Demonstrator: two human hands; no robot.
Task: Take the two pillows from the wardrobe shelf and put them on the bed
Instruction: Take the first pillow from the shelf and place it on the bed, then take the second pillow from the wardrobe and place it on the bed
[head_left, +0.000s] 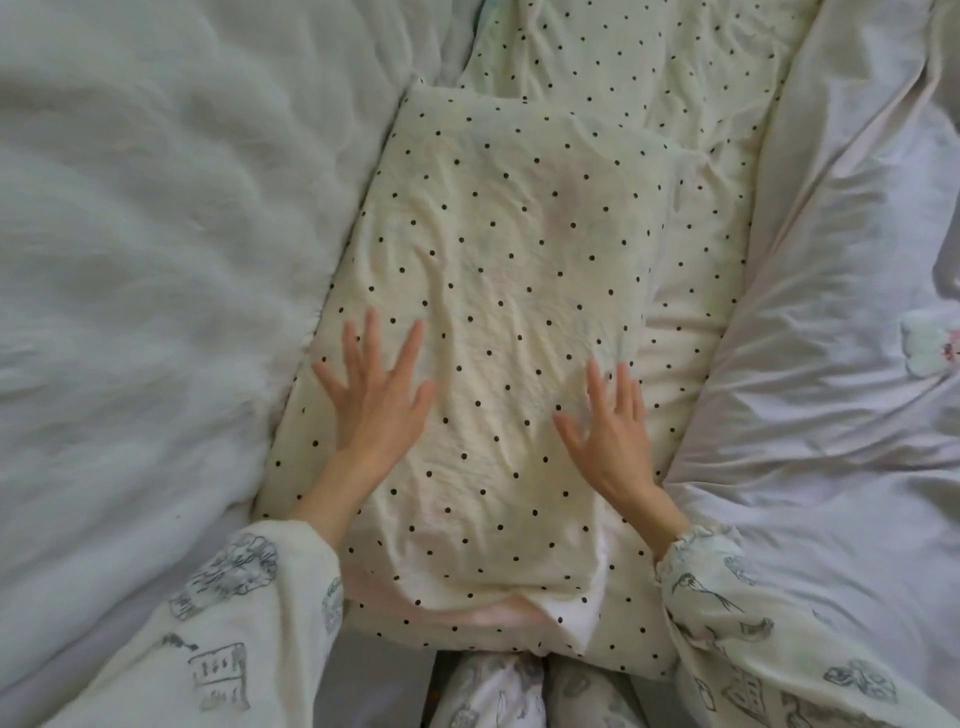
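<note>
Here I see the dotted pillow (498, 332) lying flat on the bed (675, 83), on a second dotted pillow (691, 322) peeking out at its right. My left hand (376, 400) and right hand (608, 431) rest on it, fingers spread flat, gripping nothing — forearms reaching forward, sleeves cut off below.

A fluffy white blanket (135, 291) fills the left side, its pile brushed in soft waves. A crumpled pale quilt (831, 374) with a small flower print lies heaped on the right. Between them runs cream bedding with black dots (644, 67). The light is soft, even and cool.
</note>
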